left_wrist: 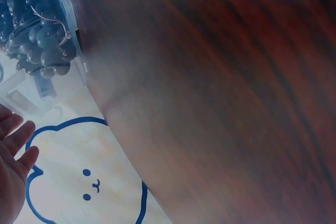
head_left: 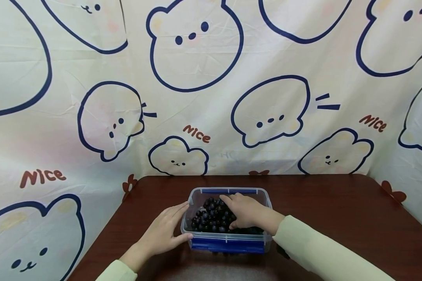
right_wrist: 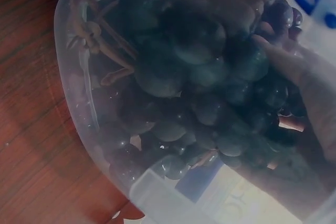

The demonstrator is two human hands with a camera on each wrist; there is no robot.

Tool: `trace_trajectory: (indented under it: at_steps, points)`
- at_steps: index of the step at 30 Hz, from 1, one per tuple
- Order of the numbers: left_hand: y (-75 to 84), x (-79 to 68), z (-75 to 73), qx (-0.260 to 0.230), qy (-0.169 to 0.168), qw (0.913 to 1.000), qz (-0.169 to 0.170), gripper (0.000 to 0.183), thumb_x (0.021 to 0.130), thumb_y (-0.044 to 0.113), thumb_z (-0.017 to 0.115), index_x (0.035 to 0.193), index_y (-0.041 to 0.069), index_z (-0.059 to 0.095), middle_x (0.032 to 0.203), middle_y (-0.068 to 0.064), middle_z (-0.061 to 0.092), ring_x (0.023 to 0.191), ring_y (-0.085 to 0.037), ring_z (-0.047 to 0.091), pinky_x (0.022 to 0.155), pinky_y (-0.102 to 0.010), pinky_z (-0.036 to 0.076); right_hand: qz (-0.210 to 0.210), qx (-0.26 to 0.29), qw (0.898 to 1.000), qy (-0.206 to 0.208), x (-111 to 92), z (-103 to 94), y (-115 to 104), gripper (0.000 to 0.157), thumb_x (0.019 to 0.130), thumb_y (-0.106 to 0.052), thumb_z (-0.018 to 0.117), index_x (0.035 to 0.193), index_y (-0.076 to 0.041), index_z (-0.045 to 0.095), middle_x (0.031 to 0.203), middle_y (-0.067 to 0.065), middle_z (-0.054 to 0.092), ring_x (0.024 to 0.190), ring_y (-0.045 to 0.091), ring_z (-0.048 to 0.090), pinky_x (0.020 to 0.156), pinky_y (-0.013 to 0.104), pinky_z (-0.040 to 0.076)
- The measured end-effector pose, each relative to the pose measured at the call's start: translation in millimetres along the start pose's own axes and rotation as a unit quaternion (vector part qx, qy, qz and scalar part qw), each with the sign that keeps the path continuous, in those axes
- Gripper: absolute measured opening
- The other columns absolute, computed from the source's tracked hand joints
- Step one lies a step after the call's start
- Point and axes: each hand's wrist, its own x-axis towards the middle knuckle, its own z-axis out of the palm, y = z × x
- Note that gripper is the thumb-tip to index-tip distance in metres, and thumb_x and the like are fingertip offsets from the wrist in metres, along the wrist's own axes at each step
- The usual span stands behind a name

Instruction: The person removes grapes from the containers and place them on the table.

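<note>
A clear plastic container (head_left: 228, 235) with blue clip strips stands on the table, holding dark grapes (head_left: 211, 216). My left hand (head_left: 163, 230) is at the container's left side, its fingers fairly straight and the thumb by the front corner. In the left wrist view, that hand (left_wrist: 13, 166) appears at the lower left edge. My right hand (head_left: 247, 210) reaches into the container from the right, thumb and fingers spread around part of the grapes. The right wrist view shows the grapes (right_wrist: 199, 82) and a pale stem (right_wrist: 105, 51) through the cloudy wall; some fingers are hidden.
The dark red-brown wooden table (head_left: 330, 218) extends on both sides of the container. Behind it hangs a pale cloth (head_left: 218, 113) printed with blue cartoon outlines. A small dark object (head_left: 282, 251) lies partly hidden under the right sleeve.
</note>
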Motion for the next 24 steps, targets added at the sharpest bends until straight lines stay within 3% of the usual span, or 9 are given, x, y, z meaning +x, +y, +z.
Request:
trace_trajectory:
  at_steps: [17,24]
  points:
    - [0.2,-0.3,1.3,0.002,0.004,1.0000,-0.006,0.078,0.088,0.058,0.061,0.141,0.003,0.049,0.146,-0.009,0.046,0.130,-0.025,0.047,0.103,-0.051,0.040,-0.002,-0.044,0.999,0.008,5.2,-0.1,-4.6,0.082,0.077,-0.025,0.084,0.145,-0.012,0.041,0.127,0.011,0.056,0.109,0.025,0.054,0.072,0.032,0.053]
    - [1.3,-0.1,1.0,0.002,0.002,0.9999,-0.012,0.078,0.088,0.058,0.061,0.142,0.003,0.049,0.146,-0.008,0.046,0.130,-0.025,0.047,0.103,-0.051,0.040,-0.009,-0.060,0.998,0.026,5.2,2.0,-4.4,0.075,0.077,-0.027,0.083,0.141,-0.012,0.046,0.119,0.010,0.059,0.103,0.025,0.057,0.070,0.034,0.053]
